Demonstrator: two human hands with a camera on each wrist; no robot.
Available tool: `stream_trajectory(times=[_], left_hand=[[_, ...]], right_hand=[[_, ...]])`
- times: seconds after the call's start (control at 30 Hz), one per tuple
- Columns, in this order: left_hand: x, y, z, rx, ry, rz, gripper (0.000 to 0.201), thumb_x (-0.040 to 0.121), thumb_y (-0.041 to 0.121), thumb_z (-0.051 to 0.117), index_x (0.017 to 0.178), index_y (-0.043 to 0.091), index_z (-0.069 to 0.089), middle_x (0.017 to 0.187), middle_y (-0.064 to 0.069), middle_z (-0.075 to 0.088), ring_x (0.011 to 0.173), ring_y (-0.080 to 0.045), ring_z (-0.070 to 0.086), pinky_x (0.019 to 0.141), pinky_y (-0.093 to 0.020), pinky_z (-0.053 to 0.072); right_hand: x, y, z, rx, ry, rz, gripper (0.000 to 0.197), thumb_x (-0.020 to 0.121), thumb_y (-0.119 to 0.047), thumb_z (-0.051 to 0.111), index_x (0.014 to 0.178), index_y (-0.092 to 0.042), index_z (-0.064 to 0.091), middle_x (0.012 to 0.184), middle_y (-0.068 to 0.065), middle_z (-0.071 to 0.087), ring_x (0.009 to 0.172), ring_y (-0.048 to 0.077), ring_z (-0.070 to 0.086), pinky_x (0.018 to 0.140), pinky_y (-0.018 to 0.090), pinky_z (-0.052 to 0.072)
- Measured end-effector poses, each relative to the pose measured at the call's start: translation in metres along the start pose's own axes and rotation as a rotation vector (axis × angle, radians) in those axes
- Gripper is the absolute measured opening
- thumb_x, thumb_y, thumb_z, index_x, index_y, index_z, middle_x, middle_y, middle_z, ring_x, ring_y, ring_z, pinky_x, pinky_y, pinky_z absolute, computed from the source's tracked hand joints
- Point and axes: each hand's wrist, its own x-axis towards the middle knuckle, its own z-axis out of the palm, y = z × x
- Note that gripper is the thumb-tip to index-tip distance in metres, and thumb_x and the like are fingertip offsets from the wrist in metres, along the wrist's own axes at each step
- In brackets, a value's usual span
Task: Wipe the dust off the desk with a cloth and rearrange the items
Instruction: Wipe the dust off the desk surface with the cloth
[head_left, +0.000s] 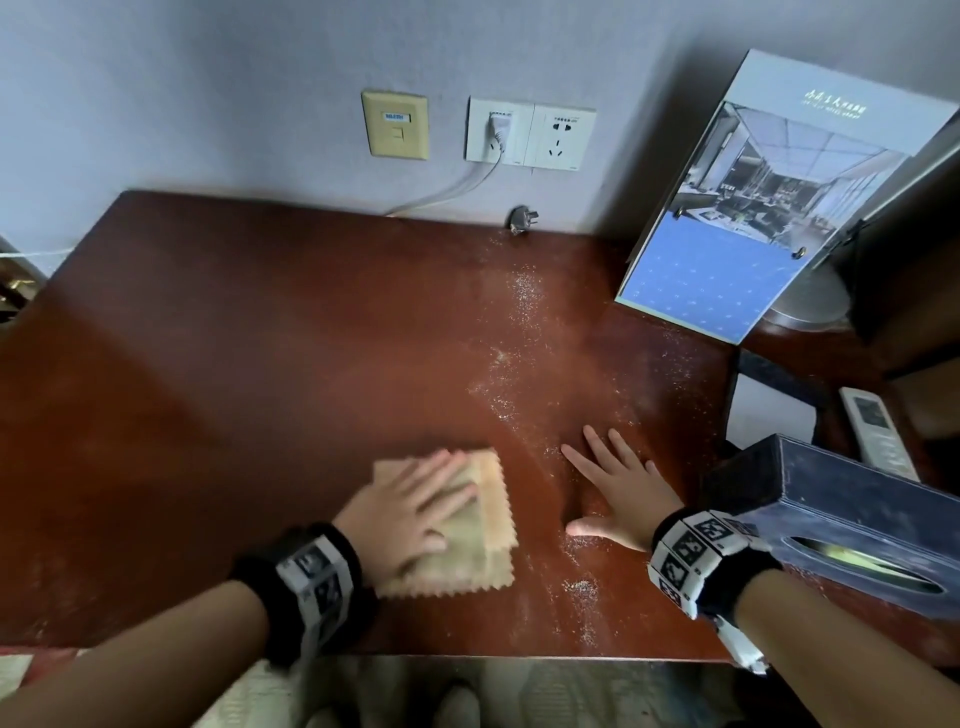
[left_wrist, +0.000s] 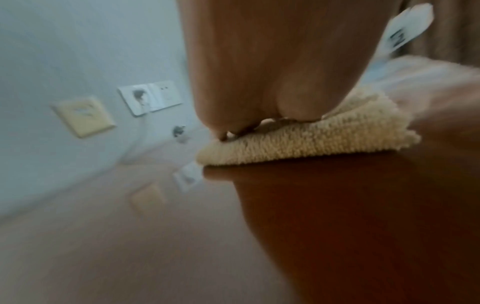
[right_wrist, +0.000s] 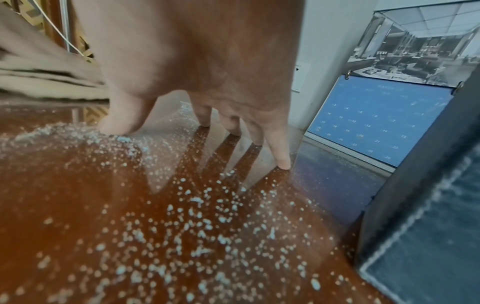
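Left hand (head_left: 415, 512) flat on the folded beige cloth (head_left: 480, 525), fingers straight, pressing it to the table (head_left: 234, 364) near the front edge. Right hand (head_left: 618, 499) just beside it, palm down and fingers spread wide, holding nothing, fingertips (right_wrist: 283, 164) on the wood amid white grit. The wood on the far side of the left hand from the right looks clean and glossy, so I'd judge that half wiped. Between the two hands a band of white dust (head_left: 524, 322) runs from the front edge up toward the wall, with more under the right hand, so the wiping is roughly halfway. Beyond the right hand sits a dark tissue box (head_left: 852, 514), itself dusted, then a white remote (head_left: 878, 434). A blue desk calendar (head_left: 737, 228) stands farther back. Those crowd the dusty side and likely need shifting; no rearranging shows yet. A loose plug (head_left: 518, 218) lies by the wall.
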Motion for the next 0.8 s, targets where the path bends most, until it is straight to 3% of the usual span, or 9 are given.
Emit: stream_trajectory(times=[0.13, 0.27, 0.4, 0.5, 0.57, 0.63, 0.7, 0.77, 0.8], left_hand=[[0.002, -0.030, -0.004, 0.025, -0.001, -0.150, 0.075, 0.087, 0.049, 0.029, 0.152, 0.017, 0.010, 0.146, -0.015, 0.041, 0.135, -0.031, 0.040, 0.106, -0.045, 0.031], [-0.001, 0.040, 0.006, 0.024, 0.054, 0.119, 0.064, 0.084, 0.050, 0.037, 0.140, 0.018, 0.038, 0.146, -0.012, 0.044, 0.134, -0.029, 0.042, 0.101, -0.047, 0.046], [-0.007, 0.088, 0.017, -0.011, 0.091, 0.378, 0.063, 0.085, 0.056, 0.045, 0.142, 0.028, 0.041, 0.149, -0.003, 0.040, 0.139, -0.020, 0.036, 0.112, -0.039, 0.030], [-0.002, 0.069, 0.009, 0.003, 0.056, 0.424, 0.063, 0.089, 0.058, 0.035, 0.143, 0.025, 0.039, 0.149, -0.002, 0.040, 0.138, -0.018, 0.038, 0.113, -0.036, 0.034], [0.005, 0.037, 0.002, 0.044, 0.008, 0.325, 0.069, 0.085, 0.056, 0.032, 0.145, 0.022, 0.031, 0.146, -0.003, 0.045, 0.133, -0.019, 0.045, 0.108, -0.036, 0.039], [0.012, 0.004, -0.005, -0.026, -0.060, 0.137, 0.080, 0.085, 0.055, 0.030, 0.152, 0.019, 0.009, 0.145, -0.006, 0.046, 0.131, -0.023, 0.048, 0.102, -0.040, 0.045], [0.019, -0.014, -0.015, -0.119, 0.006, -0.030, 0.081, 0.089, 0.053, 0.027, 0.150, 0.016, -0.012, 0.151, -0.009, 0.034, 0.137, -0.024, 0.038, 0.106, -0.041, 0.043], [0.033, -0.009, -0.025, -0.247, 0.051, -0.139, 0.079, 0.096, 0.049, 0.027, 0.143, 0.015, -0.026, 0.156, -0.006, -0.007, 0.148, -0.021, 0.006, 0.121, -0.034, 0.014], [0.041, 0.000, -0.030, -0.347, 0.033, -0.177, 0.082, 0.097, 0.047, 0.032, 0.141, 0.012, -0.028, 0.152, -0.003, -0.022, 0.148, -0.018, -0.007, 0.120, -0.028, -0.002]], right_hand=[[0.000, 0.002, 0.001, -0.005, 0.012, -0.011, 0.095, 0.080, -0.069, 0.050, 0.148, -0.040, -0.011, 0.156, -0.006, -0.023, 0.145, 0.022, -0.018, 0.115, 0.054, 0.012], [0.001, 0.004, 0.000, -0.025, 0.014, -0.024, 0.093, 0.082, -0.067, 0.049, 0.147, -0.040, -0.011, 0.156, -0.006, -0.023, 0.145, 0.022, -0.017, 0.115, 0.053, 0.012], [0.001, 0.004, 0.001, -0.035, 0.022, -0.030, 0.092, 0.082, -0.068, 0.048, 0.147, -0.041, -0.012, 0.156, -0.006, -0.023, 0.145, 0.022, -0.017, 0.115, 0.052, 0.012], [0.001, 0.004, 0.002, -0.045, 0.031, -0.041, 0.092, 0.081, -0.069, 0.046, 0.147, -0.040, -0.011, 0.157, -0.004, -0.022, 0.145, 0.023, -0.016, 0.115, 0.052, 0.013], [0.001, 0.004, 0.000, -0.060, 0.019, -0.042, 0.091, 0.082, -0.069, 0.046, 0.147, -0.040, -0.011, 0.157, -0.004, -0.021, 0.146, 0.024, -0.015, 0.115, 0.051, 0.014], [-0.002, 0.001, -0.007, -0.058, -0.006, -0.027, 0.088, 0.084, -0.065, 0.047, 0.148, -0.039, -0.007, 0.157, -0.004, -0.019, 0.146, 0.024, -0.012, 0.116, 0.049, 0.014], [-0.006, -0.009, -0.015, -0.020, 0.071, -0.061, 0.073, 0.091, -0.052, 0.047, 0.150, -0.033, 0.008, 0.159, -0.002, -0.007, 0.147, 0.023, 0.000, 0.118, 0.046, 0.015], [-0.008, -0.024, -0.021, 0.053, 0.374, -0.221, 0.047, 0.095, -0.032, 0.044, 0.140, -0.021, 0.042, 0.153, 0.004, 0.028, 0.138, 0.024, 0.035, 0.112, 0.045, 0.034], [-0.008, -0.035, -0.022, 0.111, 0.505, -0.307, 0.039, 0.091, -0.025, 0.043, 0.126, -0.015, 0.057, 0.141, 0.007, 0.048, 0.125, 0.024, 0.052, 0.102, 0.042, 0.046]])
